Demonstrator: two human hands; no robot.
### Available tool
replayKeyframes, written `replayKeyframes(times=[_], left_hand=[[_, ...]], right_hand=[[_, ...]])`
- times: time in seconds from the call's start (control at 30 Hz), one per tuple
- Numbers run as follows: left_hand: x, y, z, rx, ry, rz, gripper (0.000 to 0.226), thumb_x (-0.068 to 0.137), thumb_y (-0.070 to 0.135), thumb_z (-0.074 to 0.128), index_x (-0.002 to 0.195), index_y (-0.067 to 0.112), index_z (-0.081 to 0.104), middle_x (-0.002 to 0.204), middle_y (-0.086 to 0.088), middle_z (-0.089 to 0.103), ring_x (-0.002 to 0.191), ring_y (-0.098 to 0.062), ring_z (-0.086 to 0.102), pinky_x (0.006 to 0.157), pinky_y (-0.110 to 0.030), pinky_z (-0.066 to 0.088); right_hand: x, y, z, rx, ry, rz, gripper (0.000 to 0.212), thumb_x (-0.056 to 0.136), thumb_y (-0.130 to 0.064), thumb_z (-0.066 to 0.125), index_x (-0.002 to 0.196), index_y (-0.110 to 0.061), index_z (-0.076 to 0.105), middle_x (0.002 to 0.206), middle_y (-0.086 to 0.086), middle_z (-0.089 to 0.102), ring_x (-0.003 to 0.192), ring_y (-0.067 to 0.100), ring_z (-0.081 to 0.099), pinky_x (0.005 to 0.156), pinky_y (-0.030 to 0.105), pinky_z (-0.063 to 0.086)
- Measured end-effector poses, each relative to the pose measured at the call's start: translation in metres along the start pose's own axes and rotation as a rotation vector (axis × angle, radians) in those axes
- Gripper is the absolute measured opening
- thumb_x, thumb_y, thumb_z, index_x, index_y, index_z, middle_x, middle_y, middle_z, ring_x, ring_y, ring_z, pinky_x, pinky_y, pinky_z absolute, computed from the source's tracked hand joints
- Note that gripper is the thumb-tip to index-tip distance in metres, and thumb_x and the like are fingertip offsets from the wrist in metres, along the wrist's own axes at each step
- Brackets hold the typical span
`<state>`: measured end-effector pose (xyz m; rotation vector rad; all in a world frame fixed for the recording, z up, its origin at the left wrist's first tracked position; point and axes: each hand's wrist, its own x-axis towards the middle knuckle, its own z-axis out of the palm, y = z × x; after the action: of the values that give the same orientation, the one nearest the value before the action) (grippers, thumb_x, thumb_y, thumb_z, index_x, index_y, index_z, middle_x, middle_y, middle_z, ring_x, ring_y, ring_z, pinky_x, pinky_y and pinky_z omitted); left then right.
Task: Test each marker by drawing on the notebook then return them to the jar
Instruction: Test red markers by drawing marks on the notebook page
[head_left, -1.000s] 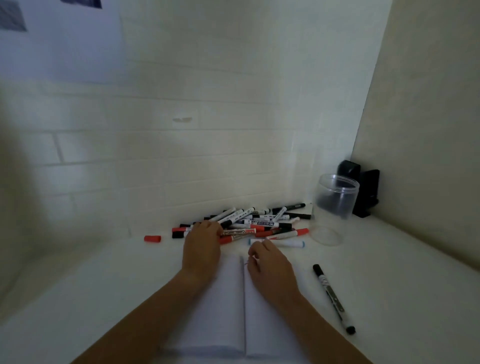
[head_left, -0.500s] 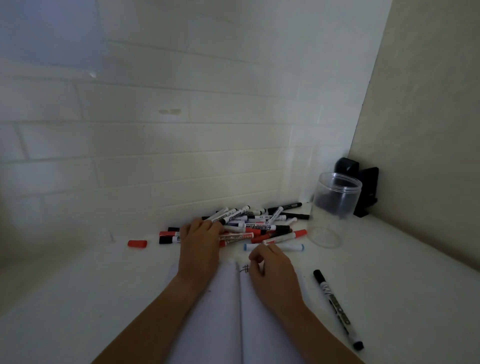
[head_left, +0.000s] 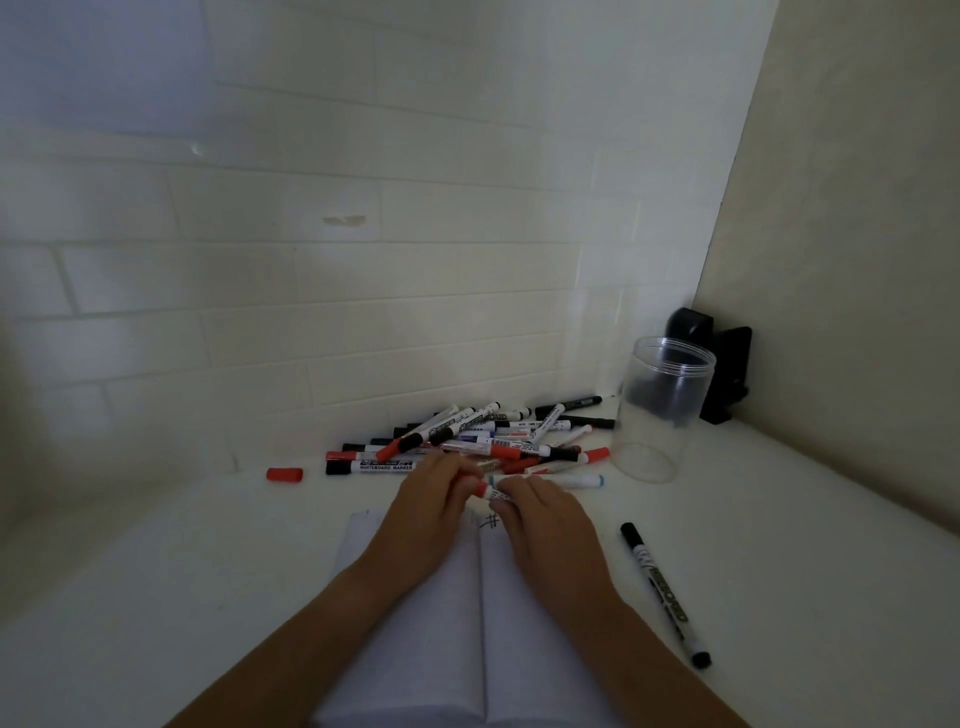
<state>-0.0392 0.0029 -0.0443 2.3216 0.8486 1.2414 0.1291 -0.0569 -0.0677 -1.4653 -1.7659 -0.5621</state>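
Both hands meet over the far edge of the open white notebook (head_left: 415, 613). My left hand (head_left: 431, 509) and my right hand (head_left: 545, 525) hold one red-capped marker (head_left: 491, 492) between them, left fingers at the cap end, right fingers on the barrel. A small hash mark (head_left: 491, 521) is drawn near the notebook's spine. Behind the hands lies a pile of red, black and blue markers (head_left: 483, 439). The clear plastic jar (head_left: 660, 405) stands upright at the right of the pile, with no markers in it.
A black marker (head_left: 665, 592) lies alone on the white table right of the notebook. A loose red cap (head_left: 284, 474) sits left of the pile. A black holder (head_left: 722, 364) stands in the corner behind the jar. Tiled wall close behind.
My left hand came back from the pile with a red-capped marker, and my right hand rose from the notebook to take its other end. The camera tilted down slightly.
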Motion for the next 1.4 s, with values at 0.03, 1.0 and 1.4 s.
replayKeyframes(times=[0.03, 1.0, 1.4], left_hand=[[-0.005, -0.007, 0.001, 0.08, -0.056, 0.025, 0.016, 0.105, 0.025, 0.045, 0.098, 0.028, 0.06, 0.095, 0.013, 0.057, 0.089, -0.002, 0.054, 0.075, -0.016, 0.039], [-0.017, -0.014, 0.001, 0.26, -0.142, 0.11, 0.032, 0.096, 0.032, 0.035, 0.086, 0.016, 0.06, 0.083, 0.003, 0.057, 0.075, -0.013, 0.05, 0.065, -0.039, 0.048], [-0.017, -0.009, -0.001, 0.281, -0.118, 0.163, 0.023, 0.09, 0.024, 0.037, 0.081, 0.015, 0.057, 0.08, 0.003, 0.055, 0.073, -0.011, 0.046, 0.064, -0.031, 0.042]], right_hand=[[-0.001, 0.0, 0.0, -0.028, -0.019, -0.01, 0.025, 0.098, -0.034, 0.044, 0.097, -0.021, 0.065, 0.087, -0.006, 0.063, 0.075, 0.015, 0.061, 0.062, 0.032, 0.053], [-0.007, -0.008, -0.008, -0.101, -0.249, -0.093, 0.035, 0.103, -0.052, 0.024, 0.107, -0.031, 0.051, 0.075, -0.005, 0.06, 0.059, 0.017, 0.061, 0.05, 0.034, 0.043], [-0.003, -0.006, 0.0, -0.25, -0.151, -0.155, 0.028, 0.099, -0.051, 0.036, 0.09, -0.028, 0.048, 0.054, -0.005, 0.054, 0.037, 0.013, 0.049, 0.038, 0.024, 0.024]])
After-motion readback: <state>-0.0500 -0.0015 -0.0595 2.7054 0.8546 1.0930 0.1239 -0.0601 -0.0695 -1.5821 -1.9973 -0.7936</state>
